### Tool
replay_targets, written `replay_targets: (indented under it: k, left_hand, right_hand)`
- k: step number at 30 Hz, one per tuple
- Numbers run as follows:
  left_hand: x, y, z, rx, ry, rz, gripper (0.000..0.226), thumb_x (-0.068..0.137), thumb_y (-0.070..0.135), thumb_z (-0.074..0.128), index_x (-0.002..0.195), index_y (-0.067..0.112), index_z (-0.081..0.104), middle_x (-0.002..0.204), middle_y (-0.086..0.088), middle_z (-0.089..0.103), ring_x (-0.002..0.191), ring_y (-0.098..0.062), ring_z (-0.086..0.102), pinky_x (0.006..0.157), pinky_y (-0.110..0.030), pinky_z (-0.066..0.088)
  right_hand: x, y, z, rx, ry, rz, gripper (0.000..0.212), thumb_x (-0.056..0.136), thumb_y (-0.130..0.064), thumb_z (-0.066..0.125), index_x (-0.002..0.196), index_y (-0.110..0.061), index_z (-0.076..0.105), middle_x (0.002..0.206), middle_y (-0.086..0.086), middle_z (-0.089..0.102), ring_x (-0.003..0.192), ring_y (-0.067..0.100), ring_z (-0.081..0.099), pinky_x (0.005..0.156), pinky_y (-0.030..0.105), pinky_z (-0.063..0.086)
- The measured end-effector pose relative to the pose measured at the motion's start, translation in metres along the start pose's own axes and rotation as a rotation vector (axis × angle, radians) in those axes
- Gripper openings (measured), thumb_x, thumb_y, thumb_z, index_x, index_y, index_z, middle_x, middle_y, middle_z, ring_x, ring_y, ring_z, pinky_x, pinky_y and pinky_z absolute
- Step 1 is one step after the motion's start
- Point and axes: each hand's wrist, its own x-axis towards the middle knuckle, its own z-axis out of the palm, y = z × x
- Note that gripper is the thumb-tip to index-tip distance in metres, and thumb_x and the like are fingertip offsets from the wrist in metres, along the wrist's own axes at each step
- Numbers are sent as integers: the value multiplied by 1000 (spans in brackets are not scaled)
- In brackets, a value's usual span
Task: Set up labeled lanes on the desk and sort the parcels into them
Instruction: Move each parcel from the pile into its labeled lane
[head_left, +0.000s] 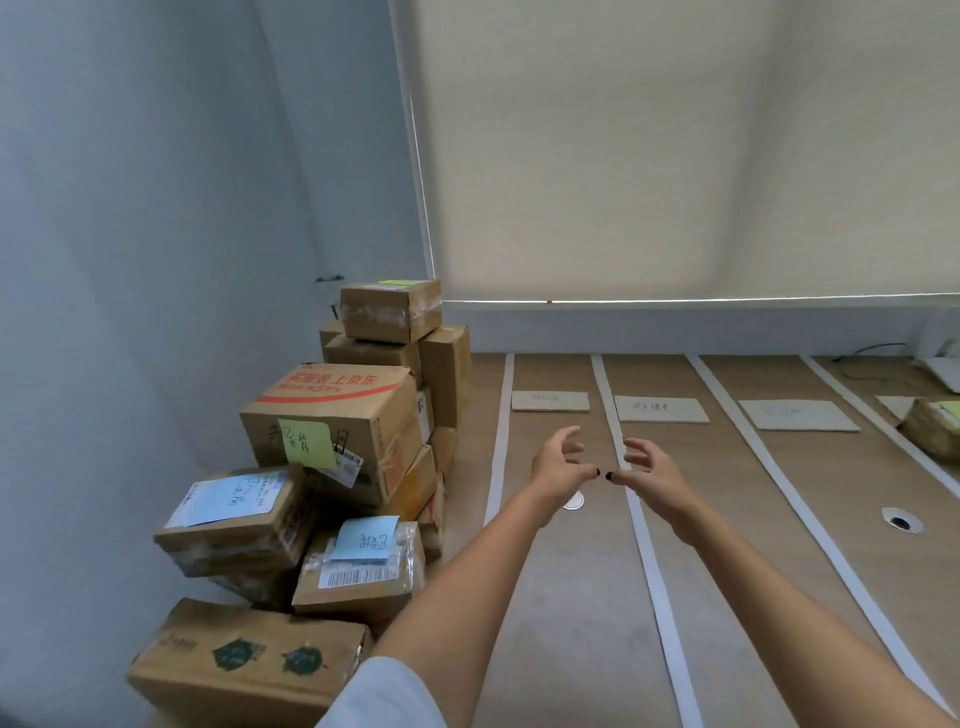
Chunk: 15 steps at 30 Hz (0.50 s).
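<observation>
A heap of cardboard parcels (332, 431) fills the desk's left end, several bearing green or blue sticky notes. White tape strips (621, 441) split the wooden desk (571, 597) into lanes, each with a cardboard label card (661, 409) near the back. One parcel (932, 428) lies in the far right lane. My left hand (558, 462) and my right hand (647, 467) hover side by side above the desk, over the second tape strip, fingers loosely spread and holding nothing.
A wall stands to the left and a drawn roller blind (675, 156) behind the desk. Round cable holes (901, 521) sit in the desktop. A cable and a white object (943, 371) lie at the far right back.
</observation>
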Motion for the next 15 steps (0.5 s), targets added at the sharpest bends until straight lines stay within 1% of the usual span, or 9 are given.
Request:
replay_targets:
  k: [2, 3, 5, 6, 8, 10, 13, 15]
  left_hand:
    - [-6, -10, -19, -8, 7, -11, 63, 83, 1, 61, 140, 18, 39, 129, -7, 52, 103, -16, 53, 74, -19, 46]
    - [-9, -14, -29, -10, 17, -18, 63, 83, 1, 61, 140, 18, 39, 129, -7, 52, 103, -16, 53, 76, -19, 47]
    - [-15, -22, -53, -5, 46, -33, 63, 83, 2, 62, 140, 17, 38, 130, -9, 51, 107, -18, 53, 86, -27, 47]
    - [-17, -24, -65, 5, 60, -35, 63, 84, 3, 62, 141, 16, 38, 131, -9, 51, 108, -19, 52, 88, -29, 46]
    - [-21, -26, -89, 17, 88, -35, 63, 84, 3, 62, 141, 16, 38, 132, -9, 50, 111, -19, 51, 90, -29, 45]
    - [-28, -28, -114, 13, 123, -30, 62, 85, 3, 61, 140, 15, 37, 133, -10, 50, 118, -22, 50, 94, -31, 44]
    - [-40, -33, -151, 37, 185, -32, 60, 85, 6, 60, 140, 17, 39, 131, -6, 51, 119, -17, 48, 89, -27, 42]
    - [-49, -38, -174, 35, 237, -50, 59, 85, 5, 59, 139, 18, 40, 129, -4, 52, 120, -17, 49, 84, -24, 41]
  right_hand:
    - [1, -6, 19, -2, -14, 11, 59, 82, -4, 67, 136, -11, 44, 132, 17, 49, 109, 23, 51, 84, 31, 40]
    - [2, -10, 28, -1, -21, 15, 59, 82, -4, 67, 136, -11, 44, 132, 17, 49, 109, 23, 51, 83, 31, 39]
    - [3, -17, 48, 6, -50, 23, 59, 82, -5, 67, 135, -13, 44, 131, 15, 49, 109, 23, 52, 83, 31, 40]
    - [4, -20, 57, 16, -61, 28, 58, 82, -6, 66, 135, -13, 44, 132, 15, 49, 110, 25, 53, 82, 31, 40]
    - [5, -27, 79, 24, -96, 24, 58, 83, -5, 66, 136, -12, 43, 132, 16, 49, 115, 29, 53, 81, 31, 40]
    - [5, -34, 104, 10, -142, 11, 59, 83, -5, 65, 136, -11, 43, 132, 16, 49, 117, 29, 52, 82, 32, 40]
    - [0, -48, 142, 1, -235, -11, 58, 83, -5, 64, 136, -9, 42, 130, 15, 50, 111, 22, 51, 82, 29, 43]
    - [-5, -56, 166, -2, -284, -24, 56, 83, -5, 64, 135, -8, 43, 126, 13, 51, 108, 23, 51, 81, 29, 44]
